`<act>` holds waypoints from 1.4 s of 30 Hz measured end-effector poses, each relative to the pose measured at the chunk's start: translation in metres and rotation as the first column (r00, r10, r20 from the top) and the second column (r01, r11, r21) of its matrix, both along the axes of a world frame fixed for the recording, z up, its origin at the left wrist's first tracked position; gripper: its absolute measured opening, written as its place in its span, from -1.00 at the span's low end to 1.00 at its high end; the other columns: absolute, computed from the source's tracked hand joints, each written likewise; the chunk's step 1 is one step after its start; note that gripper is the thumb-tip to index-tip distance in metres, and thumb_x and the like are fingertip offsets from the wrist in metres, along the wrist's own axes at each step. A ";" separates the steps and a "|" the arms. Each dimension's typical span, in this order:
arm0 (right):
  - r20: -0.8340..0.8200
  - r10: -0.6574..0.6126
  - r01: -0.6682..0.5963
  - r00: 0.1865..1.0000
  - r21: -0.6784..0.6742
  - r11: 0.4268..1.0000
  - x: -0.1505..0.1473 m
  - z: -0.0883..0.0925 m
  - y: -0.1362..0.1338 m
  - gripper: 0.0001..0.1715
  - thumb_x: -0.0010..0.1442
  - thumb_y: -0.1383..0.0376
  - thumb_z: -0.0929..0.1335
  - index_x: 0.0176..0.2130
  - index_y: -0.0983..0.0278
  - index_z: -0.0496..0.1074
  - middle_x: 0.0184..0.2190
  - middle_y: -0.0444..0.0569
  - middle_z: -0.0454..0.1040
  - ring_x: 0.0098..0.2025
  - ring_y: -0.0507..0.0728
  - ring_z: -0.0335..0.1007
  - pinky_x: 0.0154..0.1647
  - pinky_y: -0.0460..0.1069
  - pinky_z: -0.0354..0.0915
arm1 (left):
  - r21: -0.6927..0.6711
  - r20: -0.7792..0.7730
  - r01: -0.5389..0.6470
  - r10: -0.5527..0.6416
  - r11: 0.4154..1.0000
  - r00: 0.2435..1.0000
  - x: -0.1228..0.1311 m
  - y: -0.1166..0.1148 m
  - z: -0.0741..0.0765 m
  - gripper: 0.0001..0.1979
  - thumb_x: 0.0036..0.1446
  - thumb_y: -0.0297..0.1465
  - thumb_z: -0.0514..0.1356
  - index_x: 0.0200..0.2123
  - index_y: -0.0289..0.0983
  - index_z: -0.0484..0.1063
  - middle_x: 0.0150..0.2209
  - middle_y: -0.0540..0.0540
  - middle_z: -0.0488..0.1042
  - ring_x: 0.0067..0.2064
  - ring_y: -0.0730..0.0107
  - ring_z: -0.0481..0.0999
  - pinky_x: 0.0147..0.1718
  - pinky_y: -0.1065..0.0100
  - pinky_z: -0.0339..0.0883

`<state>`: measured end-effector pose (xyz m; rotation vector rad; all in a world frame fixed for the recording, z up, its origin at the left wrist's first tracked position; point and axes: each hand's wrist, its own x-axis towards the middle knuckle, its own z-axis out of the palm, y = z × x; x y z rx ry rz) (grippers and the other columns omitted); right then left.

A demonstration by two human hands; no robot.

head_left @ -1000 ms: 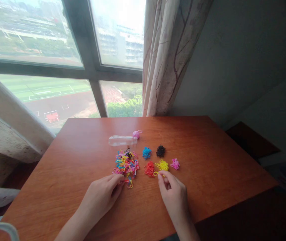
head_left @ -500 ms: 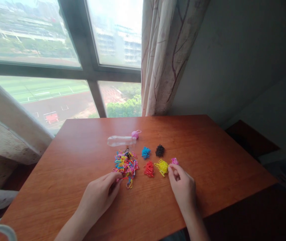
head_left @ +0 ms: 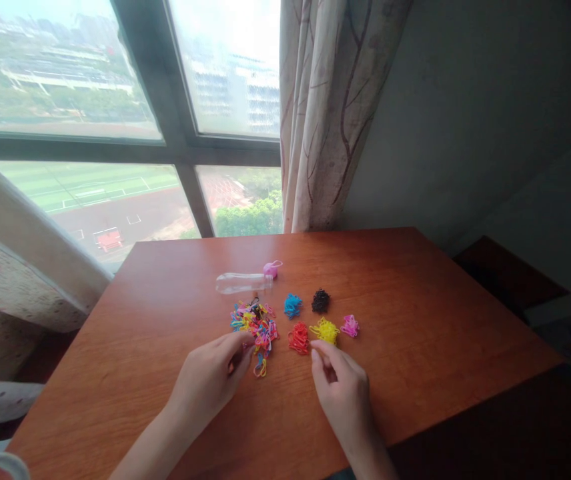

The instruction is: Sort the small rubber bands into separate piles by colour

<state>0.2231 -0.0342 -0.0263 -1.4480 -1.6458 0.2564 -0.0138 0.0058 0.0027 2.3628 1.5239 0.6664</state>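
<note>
A mixed heap of small coloured rubber bands (head_left: 255, 323) lies on the wooden table (head_left: 415, 313). To its right sit sorted little piles: blue (head_left: 293, 305), black (head_left: 320, 301), red (head_left: 298, 338), yellow (head_left: 324, 330) and pink (head_left: 350, 326). My left hand (head_left: 213, 380) rests at the near edge of the mixed heap, fingers curled with the tips touching bands. My right hand (head_left: 338, 387) is just below the yellow and red piles, thumb and fingers pinched together; what is in the pinch I cannot make out.
A clear small bottle (head_left: 243, 283) with a pink cap (head_left: 271, 269) lies on its side behind the heap. A window and a patterned curtain (head_left: 325, 113) stand behind the table. A dark lower surface (head_left: 510, 280) is at the right.
My right hand has moved left, from beside the pink pile to just below the yellow and red piles. My left hand stays at the mixed heap.
</note>
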 end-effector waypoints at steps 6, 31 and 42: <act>0.081 0.188 -0.183 0.979 -0.064 0.981 -0.033 0.004 -0.009 -0.74 0.32 0.40 0.23 -0.17 0.22 0.48 -0.43 -0.09 0.52 -0.38 0.09 0.46 -0.32 -0.08 0.25 | -0.030 -0.130 0.006 -0.010 1.000 0.992 0.017 0.026 0.021 -0.84 0.25 -0.37 0.06 -0.24 -0.21 0.44 -0.40 0.01 0.57 -0.47 0.43 0.49 -0.48 0.46 0.22; 0.048 0.271 -0.263 0.961 -0.126 0.957 -0.033 0.005 -0.011 -0.74 0.28 0.42 0.22 -0.22 0.20 0.46 -0.39 -0.09 0.52 -0.35 0.09 0.44 -0.30 -0.07 0.16 | -0.146 -0.321 0.119 -0.161 0.982 0.933 0.071 0.041 0.041 -0.80 0.25 -0.43 0.02 -0.31 -0.21 0.45 -0.33 -0.08 0.60 -0.32 0.26 0.59 -0.46 0.40 0.20; 0.234 0.250 -0.188 0.940 -0.258 0.948 -0.037 0.008 -0.011 -0.84 0.26 0.41 0.29 -0.24 0.16 0.41 -0.41 -0.16 0.51 -0.35 0.08 0.42 -0.35 -0.06 0.10 | -0.069 -0.092 -0.035 0.028 0.997 0.995 0.004 -0.001 0.029 -0.80 0.27 -0.30 0.05 -0.24 -0.14 0.47 -0.45 0.06 0.55 -0.49 0.45 0.50 -0.50 0.47 0.20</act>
